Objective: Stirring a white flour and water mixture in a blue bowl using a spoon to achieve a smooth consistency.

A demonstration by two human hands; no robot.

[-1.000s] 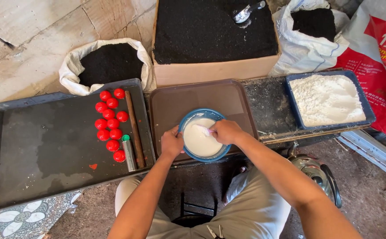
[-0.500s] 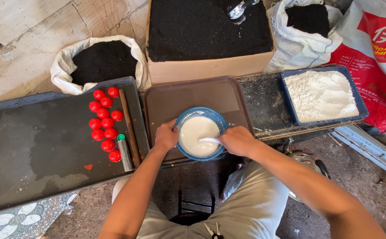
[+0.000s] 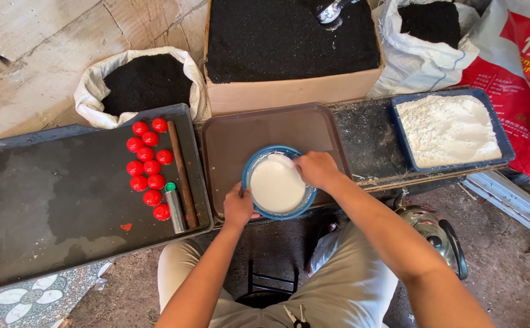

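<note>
At centre frame, a blue bowl (image 3: 279, 185) of white liquid sits on a brown tray (image 3: 259, 136). The left hand (image 3: 239, 206) grips the bowl's lower-left rim, fingers curled around it. The right hand (image 3: 317, 169) rests over the upper-right rim, fingers closed — whether it pinches anything cannot be told. Left of the tray, a black tray (image 3: 58, 200) holds red balls (image 3: 148, 167), a wooden rod (image 3: 183, 175) and a small metal tube (image 3: 174, 209). At right — a blue tray (image 3: 505, 146) of white powder (image 3: 447, 129).
</note>
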